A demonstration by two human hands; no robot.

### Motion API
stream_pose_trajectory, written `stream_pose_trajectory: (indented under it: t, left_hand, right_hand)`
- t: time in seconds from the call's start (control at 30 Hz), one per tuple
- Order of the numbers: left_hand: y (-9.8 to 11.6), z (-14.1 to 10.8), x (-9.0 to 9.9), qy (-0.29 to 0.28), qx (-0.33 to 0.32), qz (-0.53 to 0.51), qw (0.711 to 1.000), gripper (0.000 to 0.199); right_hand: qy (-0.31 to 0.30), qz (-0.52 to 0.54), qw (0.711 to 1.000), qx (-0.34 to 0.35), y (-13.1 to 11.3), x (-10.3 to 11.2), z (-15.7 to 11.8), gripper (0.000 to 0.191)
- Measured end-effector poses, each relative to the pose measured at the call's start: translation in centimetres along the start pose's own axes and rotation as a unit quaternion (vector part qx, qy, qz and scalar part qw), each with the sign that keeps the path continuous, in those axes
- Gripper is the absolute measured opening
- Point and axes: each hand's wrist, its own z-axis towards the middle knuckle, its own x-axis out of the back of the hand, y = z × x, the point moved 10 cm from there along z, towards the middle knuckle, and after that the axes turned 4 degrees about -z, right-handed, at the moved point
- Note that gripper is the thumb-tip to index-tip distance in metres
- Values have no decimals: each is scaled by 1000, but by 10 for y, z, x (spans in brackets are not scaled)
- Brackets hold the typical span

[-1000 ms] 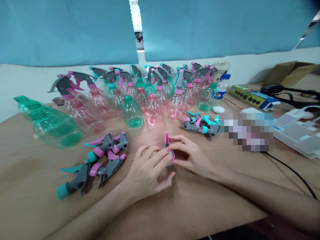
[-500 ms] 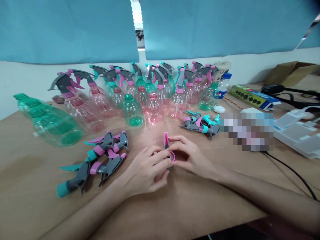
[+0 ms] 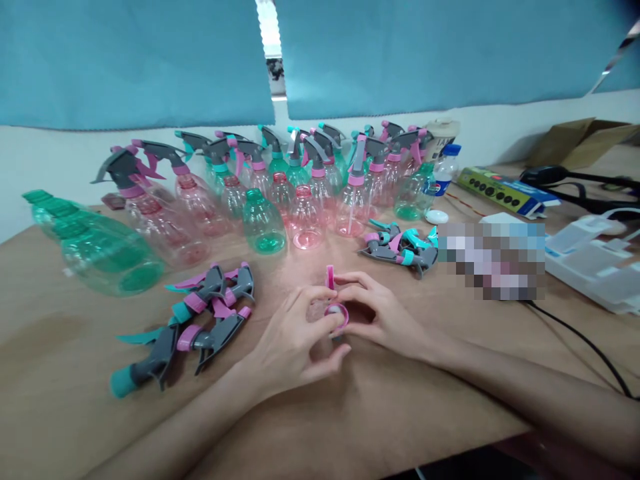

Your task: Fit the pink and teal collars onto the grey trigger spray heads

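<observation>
A grey and pink trigger spray head [image 3: 336, 316] is between my two hands over the near middle of the table, its round pink collar facing up toward me. My right hand [image 3: 383, 317] grips it from the right with thumb and fingers. From the left, my left hand [image 3: 305, 333] holds the head, one finger reaching over the collar opening and the thumb standing apart below. The pink trigger [image 3: 330, 277] sticks up past my fingertips. Most of the grey body is hidden by my fingers. Left of my hands lie several loose spray heads [image 3: 210, 327], pink, teal and grey.
Behind stand rows of pink and green bottles, many with spray heads; a green bottle [image 3: 264, 223] and a pink bottle [image 3: 306, 223] are uncapped. More spray heads [image 3: 400, 248] lie right of centre. A blue-capped bottle [image 3: 445, 173], a box [image 3: 505, 190], a white plastic tray [image 3: 595, 267] and a cable [image 3: 585, 340] are on the right.
My left fingers have spread and shifted, uncovering more of the pink collar; its thumb has moved outward to the right. My right hand keeps its grip. The view has shifted slightly.
</observation>
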Motion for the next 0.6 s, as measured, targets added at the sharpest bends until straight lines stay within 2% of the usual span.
stream_pose_trajectory:
  t: [0.13,0.27,0.43,0.6]
  left_hand:
    - [-4,-3,5,6,2,2,1000,15]
    - [-12,-6,11,23,29,36,999,22]
    - [-8,-5,-2,-7,23,6,1000,24]
    - [-14,-4,-12,-37,51,8,998,28]
  right_hand:
    - [-4,-5,1000,-8,1,-1,0,24]
    - [1,-6,1000,-19,1,1,1,24]
    - [1,-4,1000,-18,1,2,0,23]
    - [4,-15,999,-36,5,2,-1,22]
